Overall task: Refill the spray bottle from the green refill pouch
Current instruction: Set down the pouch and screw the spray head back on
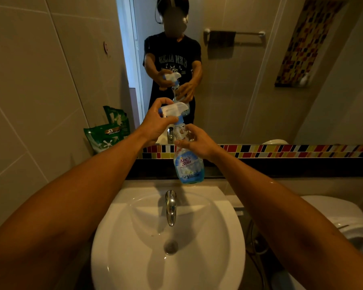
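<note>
I hold a clear spray bottle point(188, 167) with a blue label and a little blue liquid at its bottom, upright above the back of the sink. My right hand point(194, 141) grips its neck and shoulder. My left hand point(157, 120) is closed around the white trigger head point(173, 109) with its blue collar, which sits on the bottle's neck. The green refill pouch point(104, 138) leans against the wall on the ledge at the left, apart from both hands.
A white sink point(222, 237) with a chrome tap point(170, 208) lies below the bottle. A mirror point(249, 91) above a coloured mosaic strip point(281, 150) reflects me. A white toilet point(340, 216) stands at the right. Tiled wall closes the left side.
</note>
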{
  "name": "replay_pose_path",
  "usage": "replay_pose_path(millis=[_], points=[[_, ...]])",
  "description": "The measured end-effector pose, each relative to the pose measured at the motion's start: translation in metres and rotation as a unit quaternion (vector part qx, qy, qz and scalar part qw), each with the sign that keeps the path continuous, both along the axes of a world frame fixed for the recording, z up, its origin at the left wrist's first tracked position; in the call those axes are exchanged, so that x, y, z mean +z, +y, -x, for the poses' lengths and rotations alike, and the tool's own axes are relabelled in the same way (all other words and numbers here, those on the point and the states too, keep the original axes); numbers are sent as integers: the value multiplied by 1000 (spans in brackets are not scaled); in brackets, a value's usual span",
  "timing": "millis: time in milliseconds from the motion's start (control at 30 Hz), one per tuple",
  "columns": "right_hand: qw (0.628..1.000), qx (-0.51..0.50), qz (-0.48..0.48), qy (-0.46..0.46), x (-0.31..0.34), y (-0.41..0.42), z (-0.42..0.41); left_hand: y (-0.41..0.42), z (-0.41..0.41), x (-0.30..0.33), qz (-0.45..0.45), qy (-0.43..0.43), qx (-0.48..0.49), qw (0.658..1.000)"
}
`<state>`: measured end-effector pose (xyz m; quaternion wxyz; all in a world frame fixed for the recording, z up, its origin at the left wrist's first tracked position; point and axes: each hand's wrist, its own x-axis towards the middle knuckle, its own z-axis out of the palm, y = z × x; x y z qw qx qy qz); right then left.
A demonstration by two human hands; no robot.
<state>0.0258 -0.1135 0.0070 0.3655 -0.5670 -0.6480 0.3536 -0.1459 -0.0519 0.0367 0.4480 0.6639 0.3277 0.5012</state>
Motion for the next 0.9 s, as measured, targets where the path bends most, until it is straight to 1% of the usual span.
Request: replay_pose_path(millis=[233, 433, 600, 767, 900], points=[[1000, 12, -10, -2, 3, -1, 6, -2, 1, 3, 0, -32, 8, 999], [1000, 15, -21, 5, 4, 1, 6, -1, 7, 5, -5, -23, 7, 1000], [999, 20, -26, 1, 2, 2, 6, -4, 7, 3, 13, -28, -2, 1000], [999, 22, -33, -4, 4, 4, 9, -8, 3, 5, -36, -26, 30, 999], [999, 18, -29, 6, 5, 7, 7, -6, 3, 6, -48, -19, 37, 998]])
